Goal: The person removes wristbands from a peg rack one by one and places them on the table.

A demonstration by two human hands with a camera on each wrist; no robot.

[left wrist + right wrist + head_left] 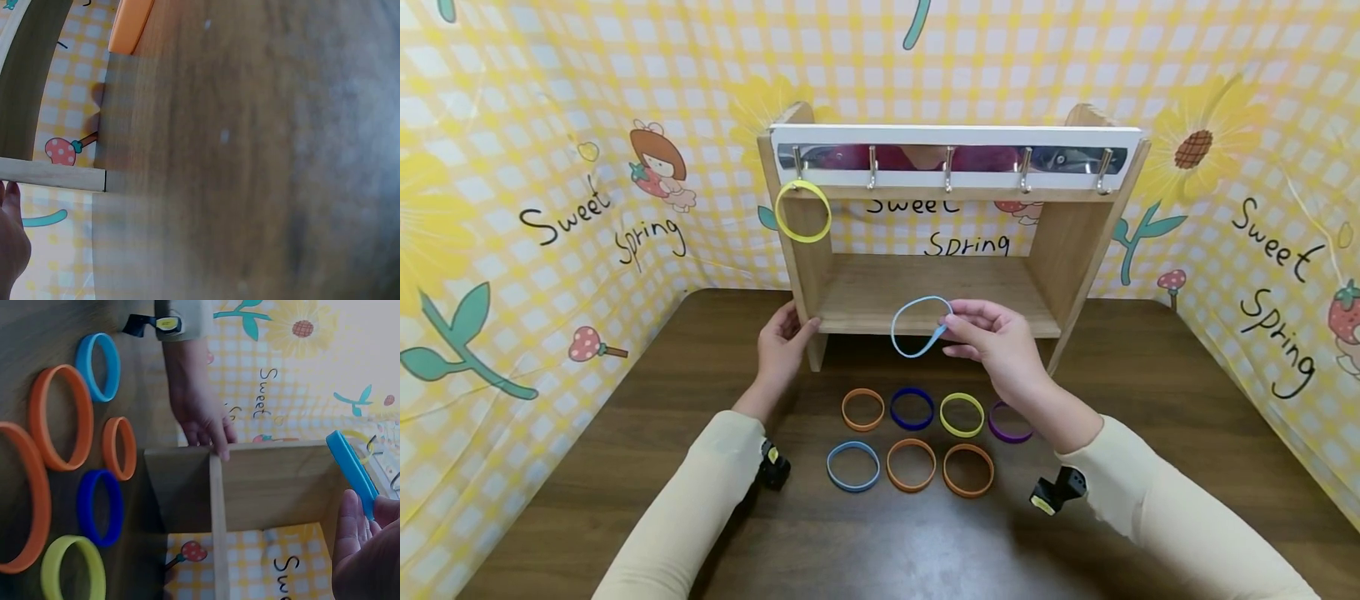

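My right hand [1000, 337] pinches a light blue silicone wristband [936, 337] between thumb and fingers, in front of the shelf opening. In the right wrist view this wristband [350, 465] stands tilted above the fingertips. My left hand [784, 342] grips the left side panel of a wooden shelf rack [940, 327], thumb at the front edge and fingers outside. Along the rack's top runs a strip with several metal hooks [949, 169]. A yellow wristband [806, 240] hangs from the leftmost hook. The left wrist view shows only part of the left hand [11, 240] by the panel.
Several wristbands lie in two rows on the dark wooden table [737, 533]: orange [862, 429], dark blue [912, 427], yellow [962, 435] and purple [1013, 441] behind, light blue [853, 488] and two orange [912, 489] in front. Checked cloth [587, 100] surrounds the table.
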